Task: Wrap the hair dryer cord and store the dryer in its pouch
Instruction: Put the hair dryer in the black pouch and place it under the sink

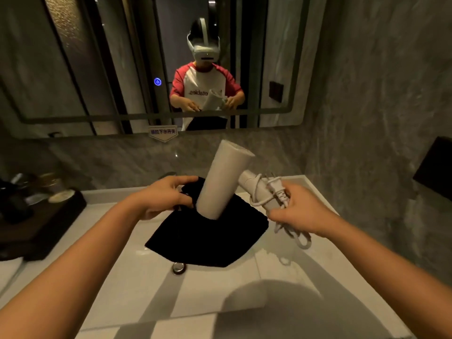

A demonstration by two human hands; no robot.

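A white hair dryer (221, 182) is tilted over the sink, with one end of its barrel down in the mouth of a black cloth pouch (210, 238). My right hand (297, 209) grips the dryer's handle, holding the white cord (271, 192) wound around it; the plug lies along the handle and a loop of cord hangs below my hand. My left hand (163, 195) holds the pouch's upper edge, keeping its mouth apart. The pouch rests across the white sink basin.
The white sink basin (151, 285) has a metal drain plug (178, 267) just in front of the pouch. A dark tray (36, 223) with toiletries stands on the left. A mirror (97, 69) hangs behind, and a black wall box (435, 167) is at the right.
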